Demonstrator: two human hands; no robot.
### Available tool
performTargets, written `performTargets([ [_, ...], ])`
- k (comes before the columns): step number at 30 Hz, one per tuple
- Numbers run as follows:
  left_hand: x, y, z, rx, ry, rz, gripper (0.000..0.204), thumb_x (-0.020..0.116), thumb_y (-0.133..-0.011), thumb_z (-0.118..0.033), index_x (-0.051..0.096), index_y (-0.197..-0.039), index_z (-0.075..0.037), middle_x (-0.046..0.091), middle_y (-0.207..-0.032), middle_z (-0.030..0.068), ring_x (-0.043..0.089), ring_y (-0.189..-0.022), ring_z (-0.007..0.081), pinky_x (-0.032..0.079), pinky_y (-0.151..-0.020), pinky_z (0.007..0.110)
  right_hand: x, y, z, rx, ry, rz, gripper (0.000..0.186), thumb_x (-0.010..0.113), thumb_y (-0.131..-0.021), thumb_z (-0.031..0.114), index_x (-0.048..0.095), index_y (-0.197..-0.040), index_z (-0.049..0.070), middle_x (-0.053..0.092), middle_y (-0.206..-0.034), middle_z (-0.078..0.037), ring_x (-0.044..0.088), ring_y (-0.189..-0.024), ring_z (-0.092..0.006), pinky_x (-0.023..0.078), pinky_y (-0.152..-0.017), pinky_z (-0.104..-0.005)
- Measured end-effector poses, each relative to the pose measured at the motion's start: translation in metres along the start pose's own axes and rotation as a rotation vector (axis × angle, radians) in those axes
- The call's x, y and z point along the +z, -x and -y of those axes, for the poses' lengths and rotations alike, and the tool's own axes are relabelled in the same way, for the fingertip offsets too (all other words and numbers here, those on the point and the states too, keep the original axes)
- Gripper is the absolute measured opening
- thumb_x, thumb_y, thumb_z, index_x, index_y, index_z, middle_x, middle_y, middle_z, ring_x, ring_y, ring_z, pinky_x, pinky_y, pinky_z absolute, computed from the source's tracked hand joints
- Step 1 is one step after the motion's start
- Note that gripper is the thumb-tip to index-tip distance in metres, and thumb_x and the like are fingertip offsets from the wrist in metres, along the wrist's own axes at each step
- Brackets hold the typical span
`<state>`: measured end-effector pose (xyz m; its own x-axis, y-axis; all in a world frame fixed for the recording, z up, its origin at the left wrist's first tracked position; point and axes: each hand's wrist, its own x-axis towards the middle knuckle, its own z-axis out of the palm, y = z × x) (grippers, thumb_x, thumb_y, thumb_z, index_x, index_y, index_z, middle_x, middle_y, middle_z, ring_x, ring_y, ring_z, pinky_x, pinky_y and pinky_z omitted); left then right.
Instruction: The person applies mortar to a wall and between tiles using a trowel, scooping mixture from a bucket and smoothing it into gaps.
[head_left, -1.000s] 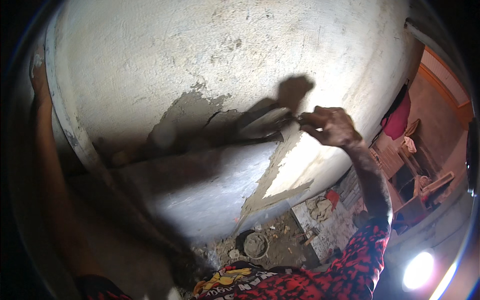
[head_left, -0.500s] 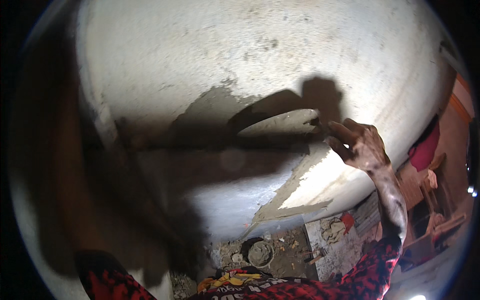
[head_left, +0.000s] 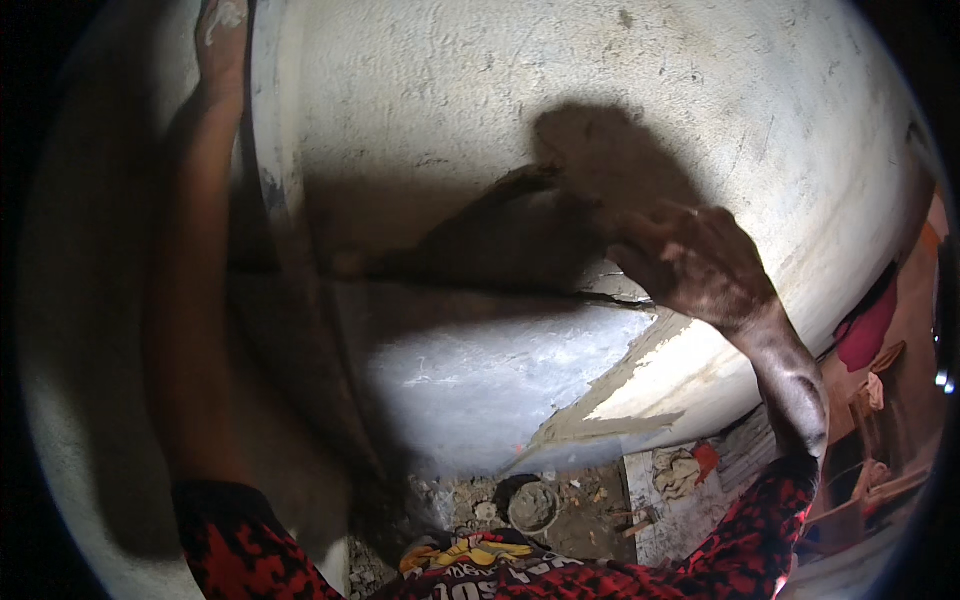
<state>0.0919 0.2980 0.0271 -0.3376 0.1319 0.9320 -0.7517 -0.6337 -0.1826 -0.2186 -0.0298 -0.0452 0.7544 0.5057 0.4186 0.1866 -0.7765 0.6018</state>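
At upper right my right hand [head_left: 695, 262] is bent close to the wall with its fingers curled. They are closed on what looks like a trowel [head_left: 520, 238], whose leaf-shaped blade lies against the wall in deep shadow, its outline hard to make out. Below runs a dark seam above a smooth grey surface [head_left: 480, 365]. My left arm reaches up along the far left. My left hand [head_left: 222, 30], smeared with pale paste, is by the upright ridge [head_left: 272, 150] at the top edge; its fingers are largely out of view.
The rough whitish wall [head_left: 450, 75] fills the upper view. Grey mortar [head_left: 590, 405] borders a bare pale patch. Below are a bucket of mortar [head_left: 533, 507], rubble and a crumpled cloth [head_left: 677, 472] on a board. Wooden pieces and a red cloth [head_left: 868, 330] are at right.
My left arm has come up into sight along the ridge. My right hand has turned, and the trowel blade, lit and pale before, is now in shadow. The view has shifted slightly.
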Motion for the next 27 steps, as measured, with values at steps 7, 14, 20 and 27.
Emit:
performTargets([
  [7,0.020,0.013,0.023,-0.123,0.360,-0.164,0.029,0.045,-0.092,-0.005,0.054,-0.119,0.001,0.056,-0.120,0.0205,0.052,-0.115,0.0337,0.040,-0.101,0.039,-0.011,-0.045,0.026,0.205,-0.060,0.367,0.020,0.063,-0.087,0.034,0.067,-0.094,0.015,0.066,-0.079,-0.012,0.067,-0.067,-0.0289,0.054,-0.058,-0.0405],
  [14,0.014,0.009,-0.002,-0.076,0.212,-0.165,0.029,0.045,-0.091,-0.004,0.055,-0.117,0.001,0.056,-0.120,0.0199,0.052,-0.115,0.0335,0.040,-0.102,0.039,-0.013,-0.040,0.039,0.256,0.060,0.325,0.023,0.063,-0.088,0.036,0.065,-0.101,0.017,0.063,-0.073,-0.011,0.066,-0.056,-0.0262,0.053,-0.048,-0.0387],
  [20,-0.006,-0.008,0.012,0.122,-0.172,-0.102,0.027,0.050,-0.090,-0.006,0.055,-0.115,0.000,0.058,-0.117,0.0175,0.054,-0.112,0.0324,0.043,-0.099,0.038,-0.011,0.002,0.027,0.215,0.005,0.139,0.014,0.068,-0.085,0.028,0.066,-0.095,0.017,0.060,-0.070,-0.004,0.062,-0.055,-0.0201,0.052,-0.046,-0.0338],
  [27,-0.007,-0.008,0.001,0.120,-0.086,-0.145,0.027,0.054,-0.087,-0.002,0.055,-0.114,-0.001,0.059,-0.115,0.0171,0.055,-0.109,0.0331,0.044,-0.096,0.039,0.012,0.024,0.014,0.337,-0.065,0.223,0.020,0.066,-0.084,0.036,0.067,-0.095,0.019,0.062,-0.075,-0.005,0.064,-0.061,-0.0272,0.052,-0.055,-0.0395],
])
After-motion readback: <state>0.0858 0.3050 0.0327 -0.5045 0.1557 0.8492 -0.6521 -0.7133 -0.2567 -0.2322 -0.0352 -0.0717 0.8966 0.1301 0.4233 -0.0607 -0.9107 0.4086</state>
